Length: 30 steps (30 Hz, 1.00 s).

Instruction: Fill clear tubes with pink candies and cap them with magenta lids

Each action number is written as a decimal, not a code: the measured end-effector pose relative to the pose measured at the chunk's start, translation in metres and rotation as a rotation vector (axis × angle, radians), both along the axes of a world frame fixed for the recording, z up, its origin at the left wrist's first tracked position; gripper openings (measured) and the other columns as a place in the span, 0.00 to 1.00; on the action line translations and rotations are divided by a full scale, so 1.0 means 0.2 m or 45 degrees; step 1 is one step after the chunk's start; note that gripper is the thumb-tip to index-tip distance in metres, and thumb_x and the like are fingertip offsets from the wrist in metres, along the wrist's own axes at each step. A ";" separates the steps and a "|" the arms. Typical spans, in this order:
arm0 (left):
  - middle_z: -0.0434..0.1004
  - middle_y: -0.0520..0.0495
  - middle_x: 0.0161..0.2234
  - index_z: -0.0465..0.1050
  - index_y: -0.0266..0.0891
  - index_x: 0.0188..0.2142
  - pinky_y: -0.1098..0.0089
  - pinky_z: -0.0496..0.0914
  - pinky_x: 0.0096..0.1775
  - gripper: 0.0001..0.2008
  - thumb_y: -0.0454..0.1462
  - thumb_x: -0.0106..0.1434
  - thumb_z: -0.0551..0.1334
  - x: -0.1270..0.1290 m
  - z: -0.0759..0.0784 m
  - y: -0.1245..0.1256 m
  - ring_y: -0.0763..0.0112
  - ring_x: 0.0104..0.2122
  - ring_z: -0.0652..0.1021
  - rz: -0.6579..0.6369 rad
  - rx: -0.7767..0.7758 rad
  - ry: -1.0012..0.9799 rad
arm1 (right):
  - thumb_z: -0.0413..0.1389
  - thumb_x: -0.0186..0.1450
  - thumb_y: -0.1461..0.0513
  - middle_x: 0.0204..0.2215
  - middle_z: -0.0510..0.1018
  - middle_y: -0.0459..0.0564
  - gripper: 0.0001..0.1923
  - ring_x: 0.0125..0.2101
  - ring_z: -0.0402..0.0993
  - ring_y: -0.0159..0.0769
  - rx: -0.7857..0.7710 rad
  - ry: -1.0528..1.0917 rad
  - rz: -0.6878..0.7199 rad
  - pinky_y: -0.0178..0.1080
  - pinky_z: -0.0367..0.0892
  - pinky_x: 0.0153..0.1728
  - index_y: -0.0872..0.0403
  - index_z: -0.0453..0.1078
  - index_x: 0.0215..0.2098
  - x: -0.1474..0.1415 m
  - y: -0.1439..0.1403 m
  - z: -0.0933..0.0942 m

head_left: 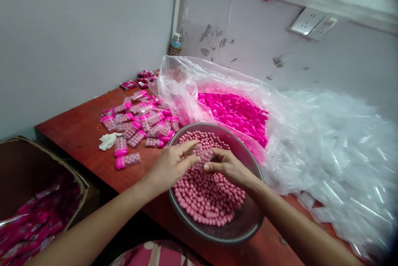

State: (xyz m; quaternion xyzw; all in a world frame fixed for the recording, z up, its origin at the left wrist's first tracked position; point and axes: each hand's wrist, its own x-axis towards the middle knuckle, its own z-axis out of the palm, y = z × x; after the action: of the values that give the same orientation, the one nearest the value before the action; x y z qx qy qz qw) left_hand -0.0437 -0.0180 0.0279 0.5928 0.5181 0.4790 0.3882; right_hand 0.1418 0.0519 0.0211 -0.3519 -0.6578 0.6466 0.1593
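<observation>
My right hand (228, 166) pinches a small clear plastic container (204, 156) that has pink balls in it. My left hand (171, 162) is at the container's other end, fingers stretched out and thumb apart; whether it touches the container I cannot tell. Both hands are above a grey metal bowl (258, 216) partly filled with loose pink balls (205, 199). Left of the bowl lies a pile of filled containers (149, 121) with bright pink caps.
Behind the bowl, an open plastic bag (180, 71) holds loose pink caps (236, 112). A heap of clear empty containers (329, 154) covers the table's right side. A cardboard box (83, 191) with pink packets stands lower left. A crumpled white scrap (108, 141) lies on the red table (77, 129).
</observation>
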 end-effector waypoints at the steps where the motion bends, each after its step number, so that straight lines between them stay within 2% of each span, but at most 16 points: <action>1: 0.75 0.46 0.47 0.70 0.41 0.49 0.66 0.67 0.48 0.18 0.37 0.58 0.60 0.02 0.00 0.00 0.63 0.46 0.75 -0.057 -0.006 -0.003 | 0.61 0.54 0.60 0.26 0.70 0.43 0.10 0.27 0.69 0.29 -0.030 0.068 -0.048 0.34 0.67 0.30 0.56 0.67 0.31 0.00 -0.02 0.02; 5: 0.78 0.47 0.42 0.76 0.39 0.42 0.68 0.68 0.47 0.13 0.34 0.59 0.58 0.08 -0.02 0.02 0.65 0.43 0.76 -0.187 -0.046 -0.210 | 0.62 0.54 0.60 0.27 0.72 0.44 0.13 0.29 0.71 0.31 0.053 0.131 -0.130 0.36 0.69 0.32 0.55 0.67 0.34 0.02 -0.08 0.05; 9: 0.78 0.44 0.38 0.75 0.35 0.43 0.69 0.72 0.38 0.14 0.36 0.57 0.60 0.09 -0.04 0.05 0.65 0.37 0.77 -0.292 -0.281 -0.478 | 0.57 0.59 0.60 0.30 0.73 0.46 0.16 0.31 0.72 0.31 0.353 0.090 -0.097 0.36 0.69 0.32 0.52 0.63 0.45 0.09 -0.07 0.09; 13: 0.78 0.45 0.34 0.75 0.35 0.44 0.68 0.71 0.37 0.15 0.37 0.56 0.61 0.09 -0.05 0.05 0.64 0.36 0.76 -0.328 -0.337 -0.435 | 0.52 0.63 0.62 0.34 0.75 0.48 0.11 0.31 0.72 0.30 0.726 -0.069 0.077 0.33 0.68 0.33 0.53 0.67 0.45 0.14 -0.06 0.16; 16: 0.78 0.44 0.39 0.75 0.36 0.44 0.67 0.70 0.40 0.16 0.38 0.57 0.61 0.09 -0.07 0.06 0.62 0.39 0.75 -0.340 -0.321 -0.341 | 0.54 0.62 0.62 0.30 0.76 0.47 0.07 0.30 0.72 0.30 0.925 -0.144 0.122 0.31 0.67 0.31 0.54 0.69 0.39 0.15 -0.05 0.18; 19: 0.76 0.43 0.43 0.73 0.37 0.46 0.65 0.69 0.43 0.18 0.38 0.56 0.62 0.09 -0.10 0.07 0.59 0.43 0.74 -0.357 -0.323 -0.286 | 0.56 0.61 0.60 0.28 0.77 0.47 0.07 0.29 0.73 0.30 0.977 -0.170 0.148 0.29 0.66 0.30 0.55 0.70 0.36 0.15 -0.05 0.17; 22: 0.76 0.44 0.44 0.73 0.39 0.47 0.66 0.68 0.45 0.17 0.37 0.56 0.62 0.09 -0.10 0.08 0.59 0.45 0.73 -0.409 -0.340 -0.322 | 0.55 0.62 0.58 0.30 0.78 0.49 0.09 0.30 0.75 0.30 0.973 -0.132 0.198 0.29 0.67 0.31 0.56 0.71 0.37 0.16 -0.04 0.15; 25: 0.77 0.45 0.40 0.74 0.39 0.46 0.67 0.69 0.42 0.17 0.38 0.55 0.63 0.10 -0.08 0.07 0.62 0.41 0.75 -0.446 -0.432 -0.496 | 0.53 0.63 0.58 0.33 0.80 0.50 0.12 0.33 0.76 0.31 1.001 -0.039 0.183 0.29 0.67 0.34 0.54 0.71 0.43 0.16 -0.04 0.14; 28: 0.78 0.45 0.37 0.73 0.38 0.46 0.68 0.70 0.40 0.19 0.38 0.54 0.65 0.10 -0.06 0.06 0.65 0.37 0.76 -0.411 -0.561 -0.700 | 0.51 0.65 0.59 0.31 0.80 0.49 0.18 0.29 0.76 0.30 1.085 -0.073 0.142 0.28 0.66 0.30 0.52 0.66 0.52 0.14 -0.07 0.14; 30: 0.77 0.45 0.38 0.73 0.39 0.46 0.67 0.70 0.41 0.19 0.39 0.54 0.65 0.09 -0.05 0.05 0.64 0.38 0.76 -0.397 -0.597 -0.767 | 0.52 0.64 0.59 0.28 0.79 0.47 0.22 0.26 0.75 0.30 1.072 -0.102 0.151 0.29 0.66 0.29 0.50 0.61 0.56 0.13 -0.10 0.15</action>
State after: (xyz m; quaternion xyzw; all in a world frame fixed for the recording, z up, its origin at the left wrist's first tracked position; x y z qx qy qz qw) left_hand -0.0249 -0.0080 0.0178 0.3932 0.3803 0.4354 0.7149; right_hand 0.1684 0.0328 0.0515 -0.2427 -0.8891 0.3155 0.2258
